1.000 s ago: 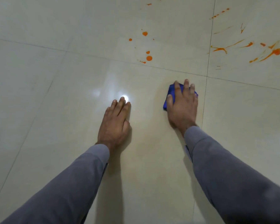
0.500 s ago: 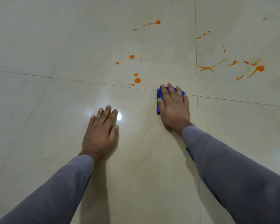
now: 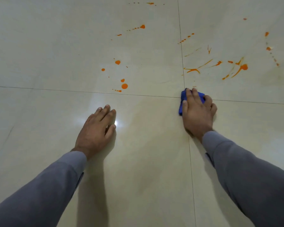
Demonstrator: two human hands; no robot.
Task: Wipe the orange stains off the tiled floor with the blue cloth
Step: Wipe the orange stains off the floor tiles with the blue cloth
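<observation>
My right hand (image 3: 197, 113) lies flat on the folded blue cloth (image 3: 181, 106) and presses it to the tiled floor (image 3: 146, 161), right where two grout lines cross. Only the cloth's left edge and far corner show past the fingers. Orange streaks and a blob (image 3: 241, 68) spread over the tile just beyond the cloth. Round orange drops (image 3: 124, 86) dot the tile to the far left of it. My left hand (image 3: 97, 130) rests palm down on the near tile, fingers straight, holding nothing.
More orange specks trail farther back (image 3: 142, 26) and at the far right (image 3: 268, 48). A faint yellowish smear (image 3: 147, 122) shows on the glossy tile between my hands. A bright light reflection sits by my left fingertips.
My right hand has slid the cloth forward and to the right, onto the grout crossing near the orange streaks. The left hand stays planted; the view has shifted.
</observation>
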